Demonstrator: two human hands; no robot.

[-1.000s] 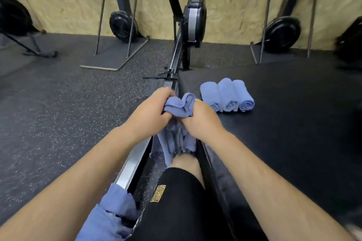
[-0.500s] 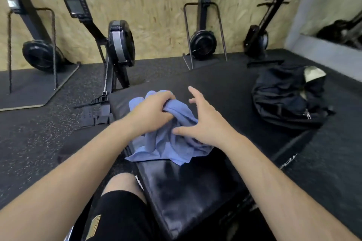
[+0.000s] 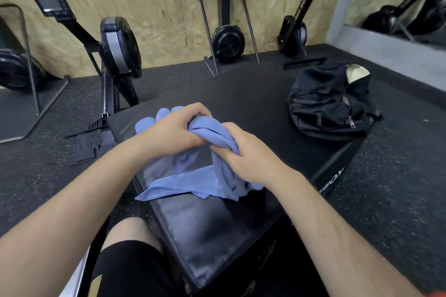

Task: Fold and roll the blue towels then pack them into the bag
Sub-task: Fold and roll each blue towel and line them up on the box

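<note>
Both hands meet at the centre of the frame, and both grip the same blue towel [image 3: 183,184]. The left hand [image 3: 172,128] has its fingers curled over the top of the bunched cloth. The right hand [image 3: 249,153] is just beside it, with its thumb and fingers closed round a thick fold. The two seem to touch across the cloth. The grip looks like a gathering hold, taken to find an edge or shake the towel out before it is folded. It is crumpled, not flat.

Below the hands, the rest of the towel hangs down and trails onto the black padded table [image 3: 205,236]. One loose corner reaches toward the lower left. The table's near end is a likely place to spread the towel out.

Behind the left hand, just left of centre, the rounded blue ends of rolled towels [image 3: 148,124] show on the table. They are partly hidden, so how many there are cannot be told. They seem to be finished rolls set aside for packing.

At the right of the frame a black bag [image 3: 325,103] sits on the far corner of the table, well apart from the hands. Whether it is open is hard to tell.

Along the top, rowing machines [image 3: 118,48] stand on the speckled floor [image 3: 48,176] against a chipboard wall [image 3: 156,7].
</note>
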